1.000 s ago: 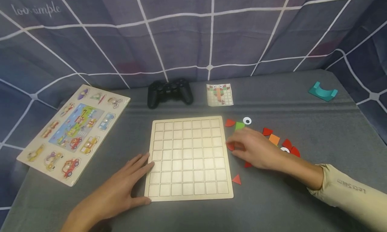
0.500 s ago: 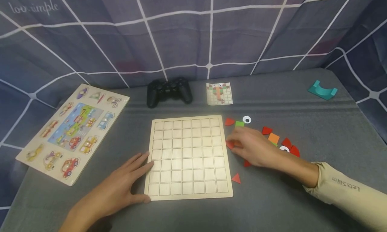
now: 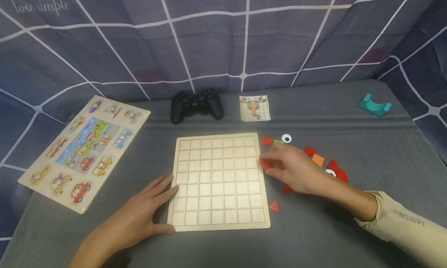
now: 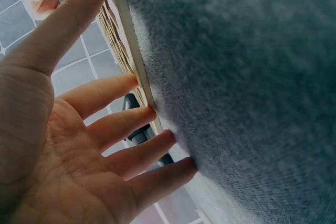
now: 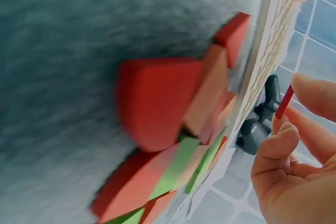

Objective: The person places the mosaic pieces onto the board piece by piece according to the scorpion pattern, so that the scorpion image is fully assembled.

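My left hand [image 3: 137, 213] lies along the left side of a wooden grid board [image 3: 216, 182]. In the left wrist view, the fingertips of this hand [image 4: 89, 156] rest at the board's edge [image 4: 134, 51], fingers extended and spread. Just off the board's right edge, my right hand [image 3: 291, 167] pinches a red piece [image 3: 264, 164] between thumb and fingers. The right wrist view shows this red piece [image 5: 284, 103] edge-on, thin and held above the table. Red, green and orange pieces lie below that hand. Behind it, the head view shows an orange square [image 3: 318, 159] and a white eye disc [image 3: 286, 138].
A small pattern card [image 3: 255, 108] lies behind the board, beside a black game controller [image 3: 196, 105]. A vehicle picture puzzle [image 3: 85, 151] is at the left, a teal curved block [image 3: 375, 105] at the far right. A red triangle [image 3: 274, 206] lies near the board's lower right corner.
My right hand has lifted the red piece slightly and brought it a little closer to the board's right edge. The left hand has stayed at the board's left side.
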The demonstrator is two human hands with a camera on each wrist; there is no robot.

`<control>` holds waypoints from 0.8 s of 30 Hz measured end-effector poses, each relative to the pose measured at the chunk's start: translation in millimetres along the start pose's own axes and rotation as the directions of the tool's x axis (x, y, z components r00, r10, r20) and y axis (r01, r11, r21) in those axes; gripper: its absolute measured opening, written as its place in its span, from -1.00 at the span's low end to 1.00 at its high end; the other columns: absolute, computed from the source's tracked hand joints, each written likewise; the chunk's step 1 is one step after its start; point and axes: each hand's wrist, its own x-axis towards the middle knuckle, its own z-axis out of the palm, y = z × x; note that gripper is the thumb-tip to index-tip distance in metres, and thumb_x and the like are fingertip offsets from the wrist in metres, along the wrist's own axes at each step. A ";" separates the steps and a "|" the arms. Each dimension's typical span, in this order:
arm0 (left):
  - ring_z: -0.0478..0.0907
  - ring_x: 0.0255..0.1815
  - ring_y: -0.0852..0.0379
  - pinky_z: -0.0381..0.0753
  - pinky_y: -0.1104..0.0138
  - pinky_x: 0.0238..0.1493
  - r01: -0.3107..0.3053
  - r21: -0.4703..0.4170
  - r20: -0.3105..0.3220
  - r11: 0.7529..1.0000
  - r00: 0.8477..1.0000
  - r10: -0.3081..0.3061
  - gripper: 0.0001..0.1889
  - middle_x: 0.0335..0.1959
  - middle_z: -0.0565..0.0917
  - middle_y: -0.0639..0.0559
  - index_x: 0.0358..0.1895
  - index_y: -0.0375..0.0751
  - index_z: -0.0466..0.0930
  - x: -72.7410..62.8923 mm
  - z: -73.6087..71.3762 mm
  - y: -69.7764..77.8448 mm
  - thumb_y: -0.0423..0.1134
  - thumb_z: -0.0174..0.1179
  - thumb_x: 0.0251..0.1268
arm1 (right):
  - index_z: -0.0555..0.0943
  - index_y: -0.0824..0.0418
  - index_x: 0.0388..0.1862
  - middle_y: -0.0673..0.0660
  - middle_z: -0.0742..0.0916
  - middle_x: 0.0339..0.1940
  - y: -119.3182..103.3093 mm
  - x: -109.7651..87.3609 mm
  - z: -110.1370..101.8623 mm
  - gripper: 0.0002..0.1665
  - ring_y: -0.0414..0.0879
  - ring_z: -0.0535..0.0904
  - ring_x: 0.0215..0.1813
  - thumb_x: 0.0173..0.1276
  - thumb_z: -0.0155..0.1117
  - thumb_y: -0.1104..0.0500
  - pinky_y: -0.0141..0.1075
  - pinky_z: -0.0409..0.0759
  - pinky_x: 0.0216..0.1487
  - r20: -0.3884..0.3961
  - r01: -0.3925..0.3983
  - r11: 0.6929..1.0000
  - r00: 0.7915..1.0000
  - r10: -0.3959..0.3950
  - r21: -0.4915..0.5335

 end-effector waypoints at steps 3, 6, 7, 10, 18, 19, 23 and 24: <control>0.09 0.50 -0.27 0.34 -0.22 0.22 -0.006 0.004 -0.009 1.000 1.000 0.006 -0.01 0.54 0.18 -0.14 0.41 -0.15 0.41 -0.4 0.1 0.5 0.24 0.50 -0.14 | 0.71 0.22 0.04 -0.07 0.58 -0.28 -4.7 4.8 0.8 -0.63 -0.20 0.45 -0.32 0.23 0.39 0.37 -0.33 0.47 -0.32 -0.014 0.019 0.999 1.000 -0.018 0.049; 0.10 0.49 -0.29 0.34 -0.23 0.21 -0.014 0.012 -0.017 1.000 1.000 0.014 -0.01 0.53 0.19 -0.17 0.40 -0.18 0.42 -0.4 -0.2 0.9 0.21 0.51 -0.16 | 0.72 0.23 0.02 -0.04 0.56 -0.31 -10.7 13.0 4.4 -0.65 -0.19 0.44 -0.35 0.23 0.36 0.38 -0.33 0.46 -0.35 -0.012 0.046 0.996 0.999 -0.045 0.082; 0.11 0.49 -0.29 0.34 -0.23 0.21 -0.017 0.013 -0.019 1.000 1.000 0.017 -0.01 0.52 0.19 -0.18 0.40 -0.18 0.43 -0.2 -0.4 1.0 0.21 0.52 -0.17 | 0.72 0.23 0.01 -0.03 0.56 -0.31 -13.3 16.2 5.9 -0.65 -0.19 0.45 -0.37 0.23 0.35 0.39 -0.33 0.46 -0.35 -0.009 0.055 0.994 0.998 -0.054 0.094; 0.12 0.48 -0.31 0.34 -0.23 0.21 -0.025 0.014 -0.021 1.000 0.999 0.025 -0.01 0.51 0.21 -0.21 0.39 -0.21 0.43 0.7 -1.2 1.1 0.20 0.53 -0.19 | 0.71 0.25 0.01 -0.04 0.58 -0.29 -22.6 26.8 10.6 -0.67 -0.19 0.47 -0.35 0.24 0.34 0.38 -0.33 0.48 -0.35 0.009 0.077 0.989 0.997 -0.079 0.128; 0.18 0.45 -0.32 0.38 -0.24 0.16 -0.035 0.017 -0.022 0.999 0.999 0.036 -0.03 0.49 0.26 -0.21 0.36 -0.19 0.47 1.2 -1.1 0.0 0.25 0.50 -0.18 | 0.68 0.27 0.06 0.00 0.63 -0.25 -51.8 65.4 32.0 -0.63 -0.17 0.54 -0.27 0.24 0.32 0.34 -0.32 0.53 -0.22 0.080 0.092 0.985 0.991 -0.105 0.149; 0.19 0.45 -0.31 0.39 -0.23 0.16 -0.035 0.018 -0.027 0.999 0.999 0.036 -0.03 0.48 0.27 -0.20 0.36 -0.19 0.48 1.2 -0.8 -0.2 0.26 0.50 -0.19 | 0.67 0.27 0.08 0.00 0.64 -0.23 -55.7 71.1 35.0 -0.61 -0.18 0.55 -0.27 0.24 0.33 0.33 -0.32 0.53 -0.20 0.088 0.089 0.985 0.991 -0.103 0.148; 0.21 0.44 -0.30 0.40 -0.19 0.17 -0.039 0.020 -0.046 0.999 0.998 0.040 -0.03 0.48 0.29 -0.19 0.34 -0.19 0.50 2.7 0.3 -1.5 0.24 0.53 -0.22 | 0.62 0.24 0.15 -0.01 0.67 -0.18 -72.7 93.9 46.4 -0.54 -0.20 0.57 -0.30 0.24 0.37 0.31 -0.32 0.52 -0.15 0.118 0.074 0.989 0.989 -0.090 0.131; 0.21 0.44 -0.30 0.40 -0.19 0.18 -0.042 0.024 -0.051 0.999 0.998 0.043 -0.03 0.47 0.29 -0.19 0.33 -0.19 0.50 3.2 0.5 -1.9 0.24 0.54 -0.23 | 0.62 0.23 0.16 -0.01 0.67 -0.18 -77.0 99.1 48.8 -0.53 -0.20 0.57 -0.30 0.24 0.37 0.31 -0.33 0.52 -0.15 0.128 0.072 0.989 0.988 -0.088 0.127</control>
